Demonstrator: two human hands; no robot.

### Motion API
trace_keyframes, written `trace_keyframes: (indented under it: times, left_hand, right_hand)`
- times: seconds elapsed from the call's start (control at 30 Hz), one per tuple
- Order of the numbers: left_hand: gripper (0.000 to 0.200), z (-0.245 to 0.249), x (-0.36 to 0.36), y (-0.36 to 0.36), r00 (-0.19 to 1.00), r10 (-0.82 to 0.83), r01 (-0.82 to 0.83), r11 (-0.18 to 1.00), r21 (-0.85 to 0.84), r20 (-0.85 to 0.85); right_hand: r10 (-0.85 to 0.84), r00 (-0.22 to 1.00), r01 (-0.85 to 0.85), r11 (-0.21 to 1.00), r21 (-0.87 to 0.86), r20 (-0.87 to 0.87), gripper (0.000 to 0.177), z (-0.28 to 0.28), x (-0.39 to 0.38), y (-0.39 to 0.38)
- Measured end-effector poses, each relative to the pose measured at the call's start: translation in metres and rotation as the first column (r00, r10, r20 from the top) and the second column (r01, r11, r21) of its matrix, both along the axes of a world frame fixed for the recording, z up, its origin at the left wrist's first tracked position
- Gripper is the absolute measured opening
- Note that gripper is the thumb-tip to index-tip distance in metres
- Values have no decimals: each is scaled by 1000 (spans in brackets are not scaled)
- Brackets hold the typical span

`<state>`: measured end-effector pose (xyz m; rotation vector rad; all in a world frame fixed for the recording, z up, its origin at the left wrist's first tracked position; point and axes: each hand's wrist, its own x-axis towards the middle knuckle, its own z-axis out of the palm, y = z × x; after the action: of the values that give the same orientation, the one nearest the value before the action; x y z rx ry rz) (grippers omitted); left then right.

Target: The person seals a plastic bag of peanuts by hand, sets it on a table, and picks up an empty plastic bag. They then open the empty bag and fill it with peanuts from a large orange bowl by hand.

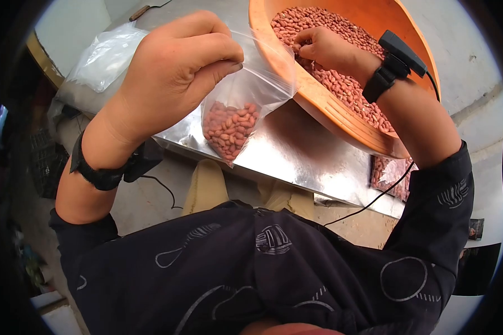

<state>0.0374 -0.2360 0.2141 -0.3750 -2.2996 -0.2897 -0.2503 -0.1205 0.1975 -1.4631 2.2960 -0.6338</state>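
Observation:
My left hand (179, 67) pinches the upper edge of a clear plastic bag (268, 78) between thumb and curled fingers. The bag hangs with its mouth toward the orange basin, and red-skinned peanuts (229, 129) fill its lower part. Over the basin (346, 120), my right hand (332, 53) is closed at the fingertips, with a reddish-brown peanut just showing between them. Loose peanuts (324, 22) lie heaped in the basin beneath and around that hand.
A stack of clear plastic bags (109, 56) lies on the metal table (296, 151) at left. Behind it is a tool with a wooden handle (140, 12). A filled bag of peanuts (391, 176) sits below the basin's right end. A black cable (374, 198) runs from the right wristband.

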Motion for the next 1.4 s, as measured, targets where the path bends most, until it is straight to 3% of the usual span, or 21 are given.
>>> trace_keyframes:
  times: [0.17, 0.3, 0.4, 0.5, 0.6, 0.7, 0.9, 1.0, 1.03, 1.13, 1.2, 1.27, 1.37, 1.4]
  left_hand:
    - [13, 1, -1, -3, 999, 33, -33, 999, -35, 7]
    - [12, 0, -4, 0, 1000, 7, -8, 1000, -17, -21]
    - [11, 1, -6, 2, 999, 7, -8, 999, -35, -33]
    - [10, 1, -8, 3, 999, 9, -12, 999, -51, -53]
    - [10, 1, -8, 3, 998, 6, -9, 999, -47, -61]
    - [10, 1, -6, 2, 998, 18, -22, 998, -51, -62]
    - [11, 0, -4, 2, 998, 47, -50, 997, -57, -45]
    - [12, 0, -1, 2, 998, 57, -59, 996, -63, -33]
    - [13, -1, 1, 2, 998, 51, -53, 997, -62, -35]
    - [14, -2, 2, 2, 998, 21, -24, 999, -45, -52]
    - [14, -2, 2, 2, 998, 10, -12, 999, -38, -54]
    - [14, -1, 3, 1, 999, 12, -14, 999, -37, -45]
    - [14, -1, 2, 1, 999, 2, -3, 1000, -30, -42]
    - [15, -1, 1, 1, 999, 0, -1, 1000, -23, -43]
  right_hand:
    - [25, 990, -11, 995, -102, 136, 7, 29, -2, 3]
    - [161, 954, -111, 973, -202, 252, 9, 58, 22, -7]
    - [194, 921, -158, 979, -132, 338, 17, 82, 78, -15]
    - [233, 928, -230, 972, -47, 291, 15, 82, 108, -20]
    - [211, 908, -214, 976, -32, 363, 20, 70, 122, -21]
    - [351, 834, -389, 921, 3, 426, 24, 58, 103, -33]
    - [259, 911, -286, 958, 37, 320, 25, 89, 113, -4]
    - [208, 850, -208, 977, -55, 483, 22, 87, 73, 6]
    - [203, 876, -178, 979, -98, 438, 14, 85, 60, 12]
    - [102, 970, -119, 991, 65, 219, 16, 63, -2, 29]
    - [-68, 995, 39, 934, 354, 69, 38, 51, -16, 48]
    - [-188, 981, 127, 820, 558, 54, 66, 32, -38, 61]
    - [-230, 952, 93, 844, 528, 200, 97, 7, -51, 65]
    - [-220, 951, 93, 875, 475, 219, 92, 7, -48, 60]
